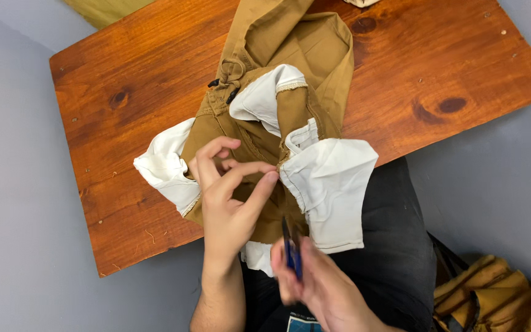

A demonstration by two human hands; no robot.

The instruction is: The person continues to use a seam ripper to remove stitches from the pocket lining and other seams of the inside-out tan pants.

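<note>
Head | L hand [228,203] pinching trousers [278,92], long axis away | R hand [314,286] clasps snips [291,249], tips away

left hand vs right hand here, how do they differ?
The left hand is sharp in the frame, fingers pinching the tan trousers turned inside out on the wooden table; the right hand is motion-blurred. The left hand holds only cloth; the right hand grips a small dark blue tool. The left hand lies over the garment; the right hand sits nearer the body, at the garment's edge. Both are bare.
</note>
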